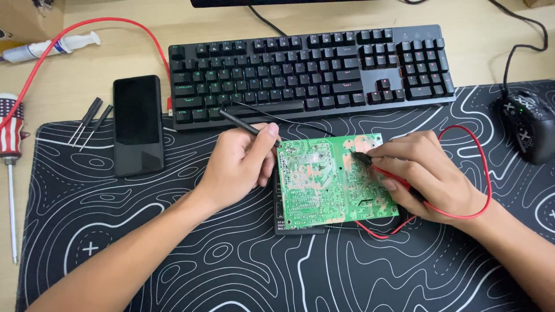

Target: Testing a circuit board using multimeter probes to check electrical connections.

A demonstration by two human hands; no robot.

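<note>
A green circuit board [324, 185] lies solder side up on a dark multimeter [295, 225], in the middle of a black desk mat. My left hand [237, 164] grips a black test probe [245, 126] with its tip at the board's upper left corner. A red test probe [390, 176] is held in my right hand [428, 173], its tip touching the board's upper right area. The probe's red lead [483, 167] loops around my right wrist.
A black keyboard [306, 72] sits just beyond the board. A dark phone [137, 124] and two thin black tools [89, 121] lie at left, with a screwdriver [10, 167] and a syringe [52, 46] near the left edge. A black mouse [529, 124] is at right.
</note>
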